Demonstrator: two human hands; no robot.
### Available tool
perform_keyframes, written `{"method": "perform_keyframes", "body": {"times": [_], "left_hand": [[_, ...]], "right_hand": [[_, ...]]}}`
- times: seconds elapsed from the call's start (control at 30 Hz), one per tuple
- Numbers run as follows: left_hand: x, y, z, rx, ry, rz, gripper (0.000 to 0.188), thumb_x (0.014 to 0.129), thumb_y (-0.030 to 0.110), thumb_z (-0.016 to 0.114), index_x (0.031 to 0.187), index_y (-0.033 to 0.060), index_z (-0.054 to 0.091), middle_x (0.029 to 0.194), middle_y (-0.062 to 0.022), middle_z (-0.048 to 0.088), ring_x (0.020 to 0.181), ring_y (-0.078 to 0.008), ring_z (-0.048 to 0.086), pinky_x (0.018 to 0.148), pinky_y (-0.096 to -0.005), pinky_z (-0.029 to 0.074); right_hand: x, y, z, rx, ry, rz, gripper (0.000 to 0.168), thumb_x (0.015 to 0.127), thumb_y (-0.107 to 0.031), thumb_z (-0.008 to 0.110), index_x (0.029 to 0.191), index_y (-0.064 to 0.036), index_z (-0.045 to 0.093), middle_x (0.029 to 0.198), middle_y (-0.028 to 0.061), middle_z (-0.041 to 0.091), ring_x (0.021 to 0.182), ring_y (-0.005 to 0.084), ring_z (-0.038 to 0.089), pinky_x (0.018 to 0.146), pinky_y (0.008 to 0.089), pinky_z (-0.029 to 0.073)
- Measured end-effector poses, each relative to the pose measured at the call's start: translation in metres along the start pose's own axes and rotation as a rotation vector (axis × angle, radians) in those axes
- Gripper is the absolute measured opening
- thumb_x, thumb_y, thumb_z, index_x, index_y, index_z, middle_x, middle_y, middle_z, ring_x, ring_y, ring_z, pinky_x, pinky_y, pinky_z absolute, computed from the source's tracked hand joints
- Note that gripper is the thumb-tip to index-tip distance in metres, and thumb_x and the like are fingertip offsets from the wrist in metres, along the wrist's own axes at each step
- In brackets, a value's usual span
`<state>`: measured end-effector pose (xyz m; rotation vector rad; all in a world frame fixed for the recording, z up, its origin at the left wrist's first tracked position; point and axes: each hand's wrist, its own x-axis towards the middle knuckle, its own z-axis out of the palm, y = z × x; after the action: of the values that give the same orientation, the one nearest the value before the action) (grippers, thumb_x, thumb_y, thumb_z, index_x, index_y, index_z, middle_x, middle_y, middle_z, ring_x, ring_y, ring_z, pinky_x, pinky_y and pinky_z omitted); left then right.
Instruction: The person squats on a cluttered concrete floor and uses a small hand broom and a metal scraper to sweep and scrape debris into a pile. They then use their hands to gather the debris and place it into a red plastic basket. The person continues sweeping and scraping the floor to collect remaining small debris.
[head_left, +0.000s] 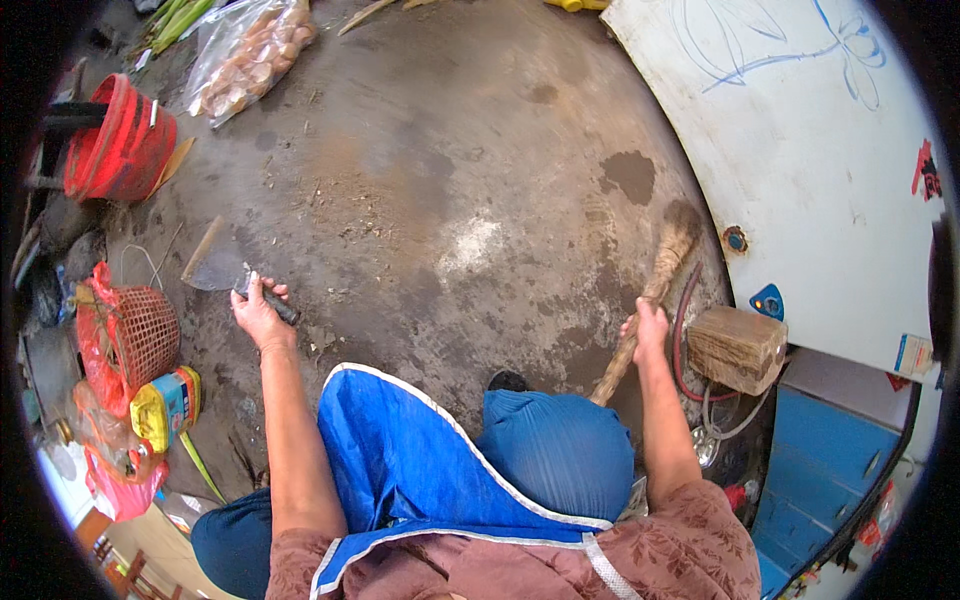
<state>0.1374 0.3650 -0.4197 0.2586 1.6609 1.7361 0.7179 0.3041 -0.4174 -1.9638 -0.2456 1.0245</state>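
My left hand (262, 311) grips the dark handle of a cleaver-like tool with a wide metal blade (219, 259), held above the floor at the left. At the right, my right hand (646, 330) is closed around a hand broom (664, 266) made of bundled plant fibre, its dark tip pointing away from me and its other end beside my knee. Small pale chips and crumbs (352, 214) lie scattered on the dark floor between and beyond the hands. A blue apron (405, 442) with white trim covers my front.
At left stand a red bucket (135, 150), a red mesh basket (146, 334) and a yellow container (166, 409). A clear bag of eggshells (251, 60) lies at the upper left. A white panel (810, 187) fills the upper right, near a wooden block (735, 349) and a reddish hose (680, 330).
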Motion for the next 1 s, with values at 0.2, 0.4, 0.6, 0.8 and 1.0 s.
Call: {"method": "perform_keyframes", "body": {"times": [0.2, 0.4, 0.6, 0.8, 1.0], "left_hand": [[0.000, -0.013, -0.002, -0.032, -0.028, -0.112, 0.020, 0.088, 0.012, 0.064, 0.094, 0.0094, 0.045, 0.075, -0.0048, 0.057, 0.057, -0.0182, 0.060, 0.051, -0.0299, 0.050], [-0.003, -0.029, -0.017, -0.053, 0.050, -0.156, 0.014, 0.092, 0.010, 0.056, 0.103, 0.0097, 0.047, 0.077, -0.0054, 0.057, 0.059, -0.0192, 0.060, 0.051, -0.0303, 0.050], [0.014, -0.052, -0.038, 0.220, 0.226, 0.012, 0.024, 0.091, 0.005, 0.053, 0.114, 0.0043, 0.045, 0.082, -0.0067, 0.057, 0.057, -0.0163, 0.059, 0.047, -0.0290, 0.049], [0.018, -0.075, -0.058, 0.367, 0.272, 0.204, 0.043, 0.087, 0.003, 0.057, 0.124, -0.0007, 0.035, 0.079, -0.0086, 0.057, 0.052, -0.0140, 0.057, 0.047, -0.0274, 0.049], [0.016, -0.067, -0.067, 0.373, 0.297, 0.171, 0.040, 0.088, 0.005, 0.057, 0.121, -0.0004, 0.036, 0.079, -0.0096, 0.057, 0.051, -0.0148, 0.059, 0.045, -0.0272, 0.050]], "right_hand": [[-0.036, -0.015, 0.102, -0.601, -0.449, -0.072, 0.047, 0.086, -0.018, 0.063, 0.124, 0.000, 0.044, 0.065, 0.0078, 0.056, 0.041, 0.0166, 0.054, 0.038, 0.0311, 0.044], [0.011, -0.090, 0.171, -0.558, -0.650, -0.423, 0.025, 0.085, -0.018, 0.064, 0.101, -0.001, 0.054, 0.069, 0.0042, 0.057, 0.039, 0.0135, 0.050, 0.036, 0.0291, 0.041], [0.075, -0.145, 0.306, -0.372, -0.410, -0.177, 0.023, 0.086, -0.024, 0.063, 0.098, -0.009, 0.050, 0.064, 0.0051, 0.051, 0.045, 0.0174, 0.052, 0.038, 0.0336, 0.044], [-0.004, -0.145, 0.415, -0.803, -0.802, -0.443, 0.039, 0.080, -0.022, 0.066, 0.109, 0.001, 0.057, 0.075, 0.0100, 0.061, 0.043, 0.0168, 0.056, 0.038, 0.0326, 0.048], [-0.083, -0.127, 0.400, -1.247, -1.252, -0.611, 0.038, 0.080, -0.025, 0.068, 0.109, -0.007, 0.054, 0.084, 0.0093, 0.062, 0.058, 0.0160, 0.059, 0.048, 0.0328, 0.050]]}}
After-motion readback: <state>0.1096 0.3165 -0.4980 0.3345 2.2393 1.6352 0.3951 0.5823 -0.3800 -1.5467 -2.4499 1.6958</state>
